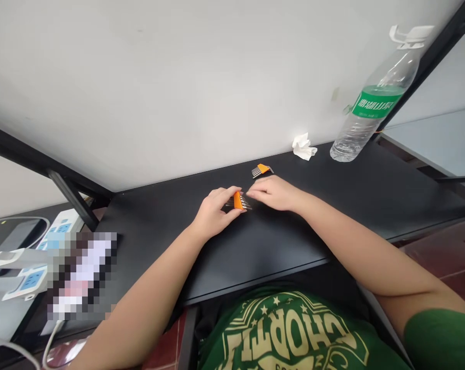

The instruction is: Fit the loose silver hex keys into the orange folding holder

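Observation:
My left hand point(212, 213) grips an orange hex key holder point(237, 201) between thumb and fingers, just above the black desk. Several silver hex keys point(246, 203) stick out of the holder toward the right. My right hand point(275, 192) is beside their ends, with thumb and fingers pinched together; whether a small piece is between the fingertips is hidden. Behind my right hand, a second orange holder point(262, 168) with metal keys lies on the desk.
A tall water bottle point(365, 118) and a crumpled tissue point(304, 147) stand along the white wall at the back right. To the left are a power strip point(43, 257) with plugs and a blurred phone point(84, 272) on a cable. The desk's front edge point(255, 280) meets my body.

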A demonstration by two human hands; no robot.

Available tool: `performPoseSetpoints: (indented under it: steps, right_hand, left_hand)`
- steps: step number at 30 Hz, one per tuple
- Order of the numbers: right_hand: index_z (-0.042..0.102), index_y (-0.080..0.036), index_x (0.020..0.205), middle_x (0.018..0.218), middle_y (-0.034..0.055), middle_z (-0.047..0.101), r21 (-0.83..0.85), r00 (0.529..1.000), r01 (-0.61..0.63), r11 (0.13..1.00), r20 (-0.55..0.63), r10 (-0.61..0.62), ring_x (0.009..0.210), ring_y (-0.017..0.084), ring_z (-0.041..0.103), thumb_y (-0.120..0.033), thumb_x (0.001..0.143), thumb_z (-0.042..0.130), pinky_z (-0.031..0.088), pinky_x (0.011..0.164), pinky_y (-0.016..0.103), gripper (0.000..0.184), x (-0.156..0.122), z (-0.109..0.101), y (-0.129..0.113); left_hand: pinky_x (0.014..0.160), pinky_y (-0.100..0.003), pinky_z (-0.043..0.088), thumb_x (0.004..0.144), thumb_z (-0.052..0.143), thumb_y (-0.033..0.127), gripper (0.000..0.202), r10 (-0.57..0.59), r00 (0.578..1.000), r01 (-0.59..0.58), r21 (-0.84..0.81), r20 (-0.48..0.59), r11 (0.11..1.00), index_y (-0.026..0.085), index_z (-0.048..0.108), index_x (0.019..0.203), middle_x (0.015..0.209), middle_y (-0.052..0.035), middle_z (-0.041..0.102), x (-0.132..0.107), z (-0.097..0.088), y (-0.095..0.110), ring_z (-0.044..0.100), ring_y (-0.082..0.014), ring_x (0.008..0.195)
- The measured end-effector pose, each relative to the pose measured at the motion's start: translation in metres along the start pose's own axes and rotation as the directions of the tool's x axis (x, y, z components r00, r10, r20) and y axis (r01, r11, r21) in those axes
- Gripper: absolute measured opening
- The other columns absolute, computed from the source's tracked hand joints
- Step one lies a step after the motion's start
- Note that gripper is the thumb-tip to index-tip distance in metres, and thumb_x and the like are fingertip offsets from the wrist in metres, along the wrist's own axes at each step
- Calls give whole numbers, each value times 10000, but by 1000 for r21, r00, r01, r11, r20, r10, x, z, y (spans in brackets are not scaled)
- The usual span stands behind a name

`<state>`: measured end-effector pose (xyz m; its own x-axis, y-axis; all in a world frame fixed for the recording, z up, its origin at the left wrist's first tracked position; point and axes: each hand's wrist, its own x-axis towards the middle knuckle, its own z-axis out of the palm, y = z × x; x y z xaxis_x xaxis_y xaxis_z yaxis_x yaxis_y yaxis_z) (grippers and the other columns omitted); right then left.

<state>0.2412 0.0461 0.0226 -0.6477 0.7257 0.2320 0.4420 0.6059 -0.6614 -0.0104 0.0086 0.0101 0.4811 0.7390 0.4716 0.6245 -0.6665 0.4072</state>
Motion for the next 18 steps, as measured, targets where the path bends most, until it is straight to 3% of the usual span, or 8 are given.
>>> performPoseSetpoints:
  steps: [3,5,12,18]
  right_hand:
    - [751,-194,855,924,55,709,-191,980,-163,968,-145,137,842,192,624,-209,955,612,434,772,316,172,0,-9,19]
    - [764,-203,865,984,64,699,-250,974,-221,943,-113,198,845,192,624,-176,922,633,445,762,314,145,1,-12,30]
    - [792,-230,937,1053,75,690,-376,973,-212,902,7,231,966,222,642,-203,939,647,465,806,323,147,5,-3,35]
    - [780,-235,1014,1084,70,694,-425,969,-215,879,17,245,975,221,645,-225,955,635,449,764,316,157,4,0,32]
  left_hand:
    - [891,-324,569,886,778,383,468,-71,997,71,7,4,997,259,643,1317,1094,-31,757,-2,0,-6,692,-184,910]
    - [865,-316,573,875,783,369,470,-97,995,96,26,4,995,259,651,1313,1063,-29,751,-2,0,-7,690,-184,890]
    - [897,-338,567,881,778,386,472,-94,995,93,46,37,995,261,657,1319,1037,-34,746,-2,0,-6,685,-194,886]
    - [911,-347,567,882,773,398,478,-104,994,103,41,36,994,257,657,1324,1029,-36,742,-3,0,-9,689,-198,891]
